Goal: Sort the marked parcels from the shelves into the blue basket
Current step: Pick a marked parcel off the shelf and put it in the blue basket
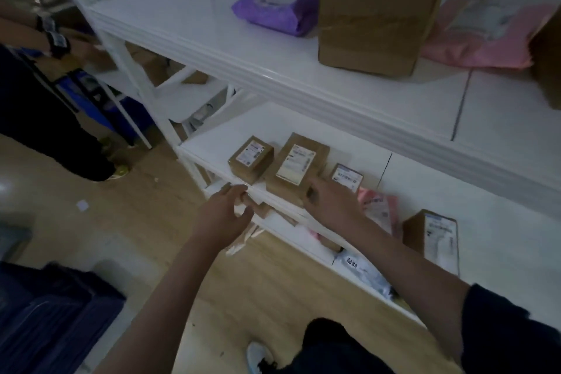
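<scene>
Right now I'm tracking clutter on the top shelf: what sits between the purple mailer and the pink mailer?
In the head view, a tall brown cardboard box stands between the purple mailer and the pink mailer.

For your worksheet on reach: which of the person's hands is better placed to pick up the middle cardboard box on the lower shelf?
Right. The right hand already rests against the middle box, while the left hand holds the shelf edge.
</scene>
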